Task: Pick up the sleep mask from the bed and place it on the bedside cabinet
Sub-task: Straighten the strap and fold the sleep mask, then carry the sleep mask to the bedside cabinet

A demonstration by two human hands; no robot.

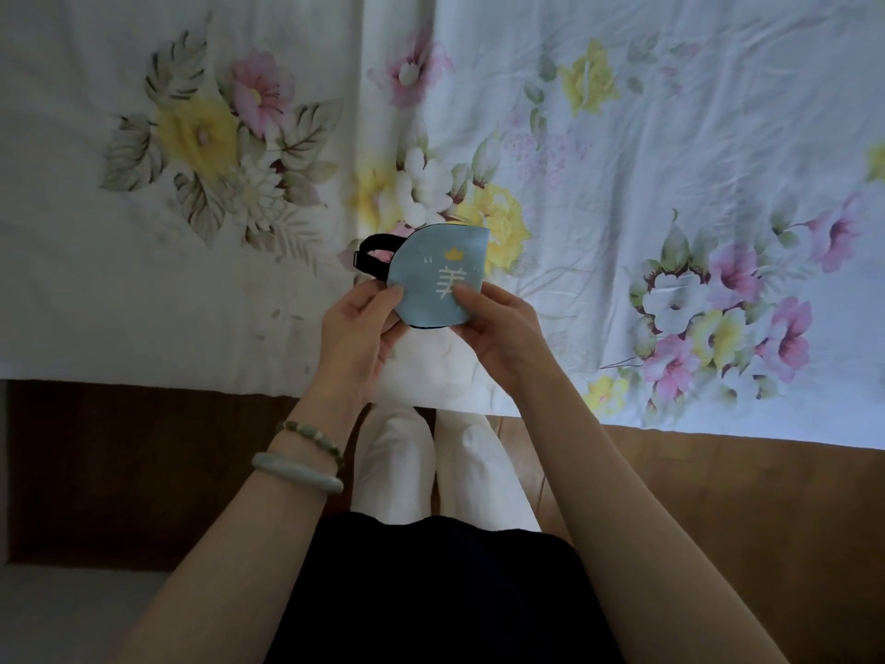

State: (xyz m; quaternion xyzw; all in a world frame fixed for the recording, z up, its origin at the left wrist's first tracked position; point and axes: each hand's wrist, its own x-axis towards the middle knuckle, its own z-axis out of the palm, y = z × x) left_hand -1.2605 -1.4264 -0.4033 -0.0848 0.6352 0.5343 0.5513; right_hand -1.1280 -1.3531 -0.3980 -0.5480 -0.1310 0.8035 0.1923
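From the head view, the sleep mask [433,275] is off the bed [622,160], held in the air just above the bed's near edge, folded roughly in half so that one pale blue face with a white character and a small yellow crown shows. The left hand [357,328] pinches its left edge, thumb on top, and the right hand [498,328] pinches the lower right edge; both grips are clamped on the cloth. A black strap [371,249] loops out at the upper left.

The mask looks light, soft and limp, likely smooth-faced, so it should fold or sag if held by one corner. A pinch across the folded body, catching the strap with it, seems the surest hold; nothing about it looks breakable.

The bed is covered with a creased white sheet printed with pink and yellow flowers. Below its near edge lies brown floor [718,519], dim in low light. The bedside cabinet is not in view.
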